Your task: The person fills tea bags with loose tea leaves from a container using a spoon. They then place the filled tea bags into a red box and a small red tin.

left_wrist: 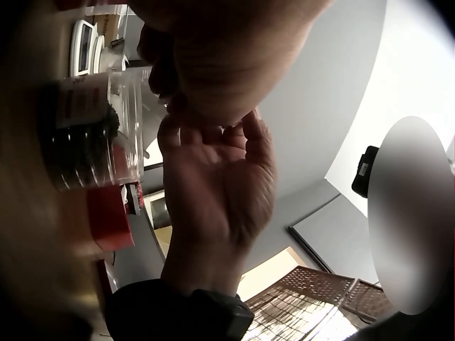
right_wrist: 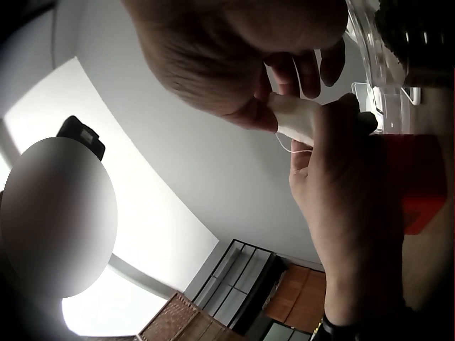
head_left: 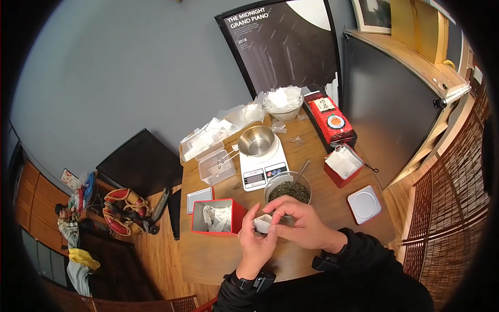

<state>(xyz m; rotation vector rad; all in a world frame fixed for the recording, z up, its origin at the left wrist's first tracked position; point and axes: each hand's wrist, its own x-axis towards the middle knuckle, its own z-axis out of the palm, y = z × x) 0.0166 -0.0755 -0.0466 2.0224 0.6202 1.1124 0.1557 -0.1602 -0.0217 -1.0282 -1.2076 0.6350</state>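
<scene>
In the head view, the left hand and right hand pinch a white pouch over the counter, near the tub of dark leaves. The left wrist view hides the pouch behind curled fingers. The right wrist view shows it between both hands, thin string looping below

Both hands raised close together in front of torso, fingertips nearly meeting. Left hand lower, palm partly upturned, fingers bent upward, thumb and fingers pinching. Right hand beside it, reaching in from person's right, back of hand partly upward; thumb and index finger closed in pinch, other fingers loosely curved. Left forearm angled up from below; right forearm slanting inward, leftward. Dark long sleeves on both arms, black bands around both wrists.
</scene>
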